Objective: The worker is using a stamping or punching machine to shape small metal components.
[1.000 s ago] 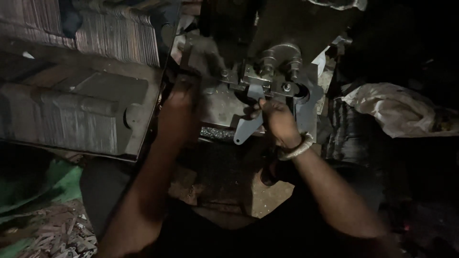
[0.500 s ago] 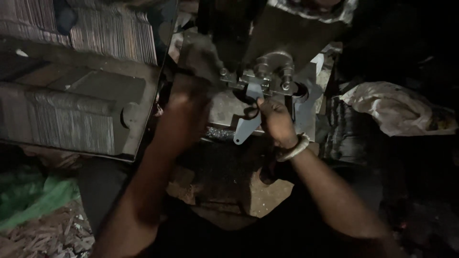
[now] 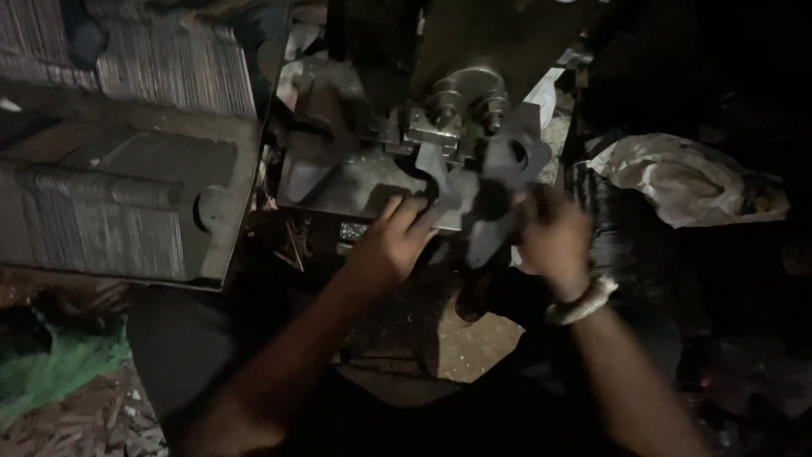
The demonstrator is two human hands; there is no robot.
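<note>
My left hand [image 3: 393,241] reaches up to the press machine [image 3: 461,93], its fingers spread and laid on the left edge of a flat grey metal piece [image 3: 461,207] on the machine's bed. My right hand [image 3: 550,233] is blurred by motion just right of that piece, fingertips at its edge. Whether it grips the piece is unclear. A pale bangle [image 3: 584,300] sits on the right wrist. Two large bolts stand above the piece on the machine head.
Stacks of thin metal sheets lie in a metal tray [image 3: 101,220] on the left, with more stacks [image 3: 169,59] behind. A crumpled white bag [image 3: 685,178] lies at the right. Green plastic [image 3: 59,364] and scrap litter the floor at lower left.
My left hand has dropped from the upper left of the machine down to the metal piece on the bed. My right hand has shifted slightly right and is blurred.
</note>
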